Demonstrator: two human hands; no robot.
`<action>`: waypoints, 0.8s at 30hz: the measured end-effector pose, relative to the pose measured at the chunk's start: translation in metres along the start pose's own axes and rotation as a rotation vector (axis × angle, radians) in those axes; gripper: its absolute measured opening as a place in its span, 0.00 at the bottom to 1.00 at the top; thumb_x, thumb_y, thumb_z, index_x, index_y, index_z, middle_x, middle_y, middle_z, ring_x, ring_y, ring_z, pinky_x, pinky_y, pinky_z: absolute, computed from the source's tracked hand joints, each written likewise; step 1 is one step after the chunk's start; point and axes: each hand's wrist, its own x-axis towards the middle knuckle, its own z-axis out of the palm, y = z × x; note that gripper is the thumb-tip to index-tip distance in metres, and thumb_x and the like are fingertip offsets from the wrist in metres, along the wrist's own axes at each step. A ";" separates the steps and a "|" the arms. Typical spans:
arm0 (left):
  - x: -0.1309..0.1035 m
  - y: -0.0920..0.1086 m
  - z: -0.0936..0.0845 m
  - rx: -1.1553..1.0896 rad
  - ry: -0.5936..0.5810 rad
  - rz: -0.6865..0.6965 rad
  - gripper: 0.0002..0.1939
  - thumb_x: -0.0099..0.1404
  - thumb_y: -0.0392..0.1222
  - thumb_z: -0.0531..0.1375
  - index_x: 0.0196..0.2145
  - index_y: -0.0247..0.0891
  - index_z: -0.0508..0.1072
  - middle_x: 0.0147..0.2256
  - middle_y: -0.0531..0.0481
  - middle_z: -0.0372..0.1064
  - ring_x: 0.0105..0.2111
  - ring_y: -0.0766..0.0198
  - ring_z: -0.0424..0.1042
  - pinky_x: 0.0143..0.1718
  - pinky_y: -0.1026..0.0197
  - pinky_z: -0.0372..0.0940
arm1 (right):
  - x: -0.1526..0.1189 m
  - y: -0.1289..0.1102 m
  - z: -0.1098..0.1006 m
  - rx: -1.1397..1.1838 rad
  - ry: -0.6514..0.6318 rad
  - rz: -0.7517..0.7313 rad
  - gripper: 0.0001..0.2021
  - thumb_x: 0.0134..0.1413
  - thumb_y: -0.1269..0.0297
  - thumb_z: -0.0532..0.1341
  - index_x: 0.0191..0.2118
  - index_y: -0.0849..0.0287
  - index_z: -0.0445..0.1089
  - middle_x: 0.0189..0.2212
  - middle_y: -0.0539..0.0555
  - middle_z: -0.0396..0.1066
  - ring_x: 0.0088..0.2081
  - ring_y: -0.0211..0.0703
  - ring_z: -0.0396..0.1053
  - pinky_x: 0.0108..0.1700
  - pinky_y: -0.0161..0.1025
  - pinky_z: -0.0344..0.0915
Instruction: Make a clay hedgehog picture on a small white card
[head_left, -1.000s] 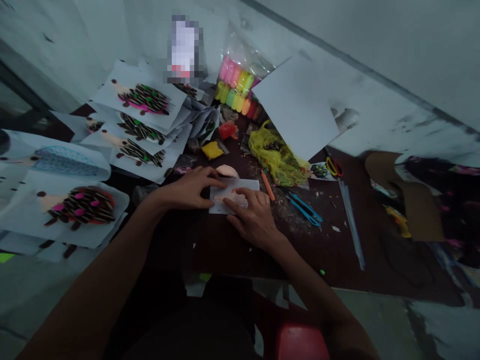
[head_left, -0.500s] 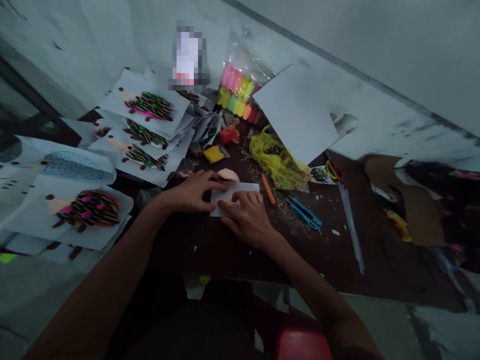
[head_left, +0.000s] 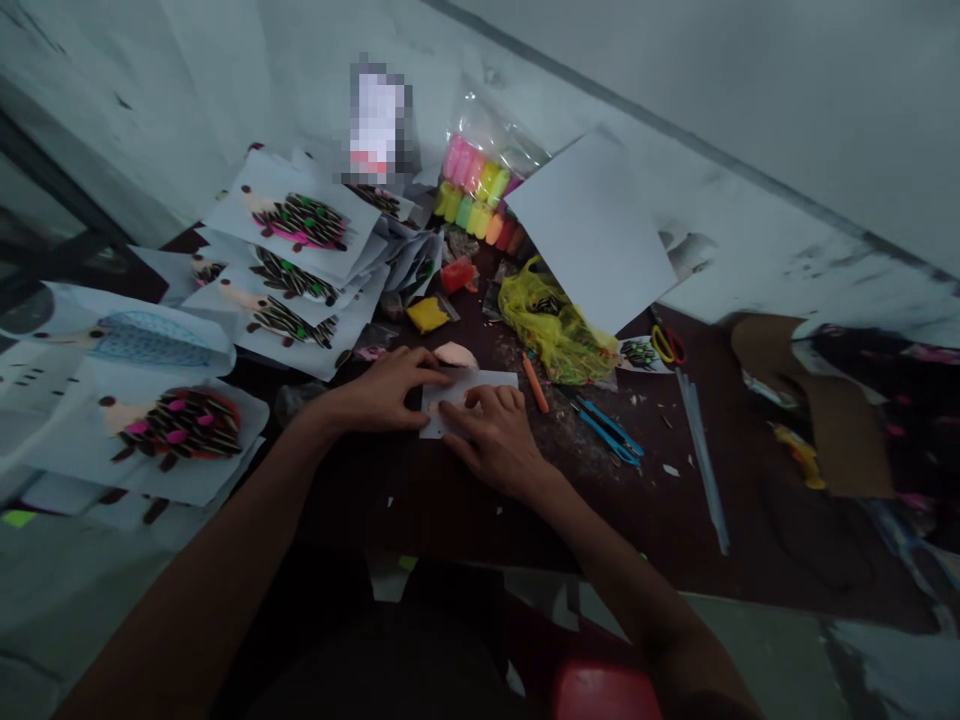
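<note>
A small white sheet of paper lies on the dark table in front of me. My left hand rests at its left edge, thumb and fingers apart, fingertips on the paper. Across the sheet's lower right part lies my right hand, index finger stretched out and pressing down, the other fingers bent. Whatever is beneath its fingertips is mostly hidden. A pale peach lump, clay-like, sits just beyond the sheet's upper edge, close to my left fingertips.
Hedgehog pictures are stacked at left. Behind stand a bag of coloured clay packs and a yellow plastic bag. To the right lie an orange stick-like tool, blue thread snips, scissors and clear sticks.
The view has shifted very slightly. Both hands keep almost the same place on the paper, with no clear movement.
</note>
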 end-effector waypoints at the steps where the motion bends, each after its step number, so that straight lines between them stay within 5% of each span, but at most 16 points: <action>1: 0.000 0.000 0.000 -0.001 0.003 0.002 0.32 0.57 0.42 0.61 0.61 0.46 0.70 0.56 0.45 0.64 0.55 0.47 0.62 0.58 0.47 0.57 | 0.000 0.000 0.000 -0.001 -0.001 -0.002 0.19 0.67 0.51 0.57 0.57 0.52 0.72 0.46 0.58 0.67 0.45 0.50 0.57 0.50 0.48 0.52; 24: 0.002 0.002 -0.002 0.001 0.003 0.005 0.28 0.58 0.41 0.61 0.57 0.42 0.72 0.57 0.44 0.64 0.58 0.49 0.62 0.60 0.48 0.56 | 0.000 -0.001 0.000 0.021 0.072 -0.022 0.18 0.66 0.54 0.59 0.56 0.54 0.73 0.45 0.58 0.68 0.45 0.51 0.58 0.51 0.48 0.53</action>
